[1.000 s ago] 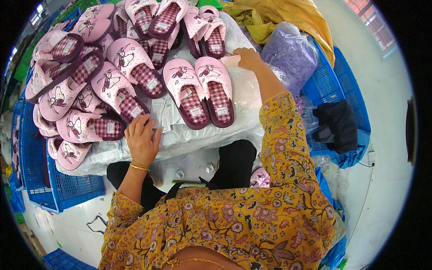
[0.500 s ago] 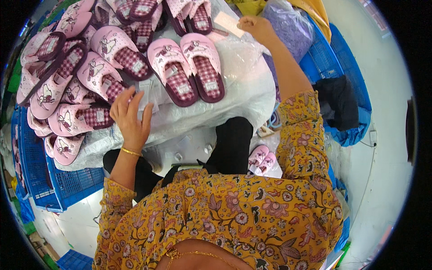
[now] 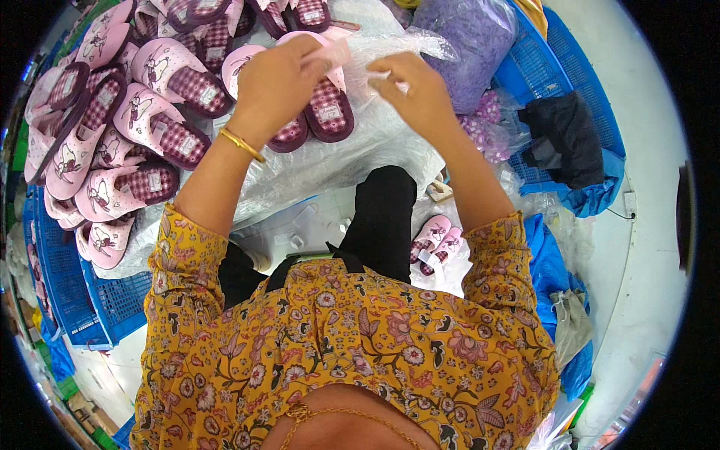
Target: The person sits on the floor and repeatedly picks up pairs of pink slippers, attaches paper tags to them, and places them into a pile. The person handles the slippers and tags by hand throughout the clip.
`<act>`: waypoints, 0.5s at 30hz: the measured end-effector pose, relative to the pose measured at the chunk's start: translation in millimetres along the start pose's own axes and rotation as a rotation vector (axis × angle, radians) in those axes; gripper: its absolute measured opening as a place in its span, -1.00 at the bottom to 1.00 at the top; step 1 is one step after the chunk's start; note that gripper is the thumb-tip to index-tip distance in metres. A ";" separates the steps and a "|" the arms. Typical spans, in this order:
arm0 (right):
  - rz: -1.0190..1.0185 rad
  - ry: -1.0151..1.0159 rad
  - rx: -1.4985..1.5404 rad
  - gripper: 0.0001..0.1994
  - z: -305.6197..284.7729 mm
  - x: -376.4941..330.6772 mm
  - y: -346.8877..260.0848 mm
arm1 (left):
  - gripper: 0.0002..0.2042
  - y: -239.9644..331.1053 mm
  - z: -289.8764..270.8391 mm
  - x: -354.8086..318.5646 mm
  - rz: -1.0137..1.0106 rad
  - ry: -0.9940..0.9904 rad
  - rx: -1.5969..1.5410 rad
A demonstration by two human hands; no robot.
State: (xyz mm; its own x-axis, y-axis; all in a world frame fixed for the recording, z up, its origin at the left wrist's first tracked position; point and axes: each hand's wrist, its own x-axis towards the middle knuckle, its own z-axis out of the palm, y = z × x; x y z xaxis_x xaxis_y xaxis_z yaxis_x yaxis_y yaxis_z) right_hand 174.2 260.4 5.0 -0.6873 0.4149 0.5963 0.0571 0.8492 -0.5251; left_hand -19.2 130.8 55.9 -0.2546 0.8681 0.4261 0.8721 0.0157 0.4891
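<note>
Pink slippers with dark plum soles and checked insoles fill the work surface. My left hand [image 3: 279,88] is over a pair in the middle, covering much of it; one slipper [image 3: 328,112] shows past the fingers. Those fingers pinch a thin pale pink slip [image 3: 337,52], possibly card or paper. Facing it, my right hand [image 3: 414,88] is raised with thumb and forefinger curved and apart. A crinkled clear plastic film [image 3: 409,43] lies just behind the right fingers; whether they touch it is hard to tell.
More slippers [image 3: 161,124] are heaped at left over a blue crate [image 3: 112,307]. Clear plastic sheeting [image 3: 300,180] covers the surface. At right stand a purple-filled bag [image 3: 469,52], blue baskets [image 3: 585,82] and a black cloth [image 3: 562,142]. A small slipper pair [image 3: 435,244] lies below.
My right hand has drawn back toward me from the far side. My left hand has moved up and right from beside the slippers to the pale pink slip. Clear film now shows raised behind the hands.
</note>
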 end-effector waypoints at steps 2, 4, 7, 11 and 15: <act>-0.032 -0.025 -0.166 -0.78 10.2 -18.3 3.6 | -0.70 -12.9 12.0 11.9 -0.083 0.012 -0.231; -0.033 -0.064 -0.238 -0.78 22.3 -28.6 5.3 | -0.70 -18.5 33.3 24.7 -0.127 -0.029 -0.285; -0.095 -0.038 -0.293 -0.82 37.5 -37.9 17.9 | -0.72 -1.0 56.7 34.9 -0.120 -0.107 -0.286; -0.173 0.038 -0.271 -0.86 42.7 -39.0 19.5 | -0.74 -15.8 108.6 44.6 -0.257 -0.286 -0.642; -0.178 0.166 -0.271 -0.88 49.7 -58.1 16.4 | -0.77 -9.9 127.0 48.7 -0.528 -0.531 -1.081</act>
State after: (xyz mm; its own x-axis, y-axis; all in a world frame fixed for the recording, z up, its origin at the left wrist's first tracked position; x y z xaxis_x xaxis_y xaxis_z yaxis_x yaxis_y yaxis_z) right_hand 179.1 234.0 -68.5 -0.5782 0.2811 0.7659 0.1523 0.9595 -0.2372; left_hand 12.8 236.0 -24.9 -0.0492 0.9717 -0.2311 -0.1173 0.2241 0.9675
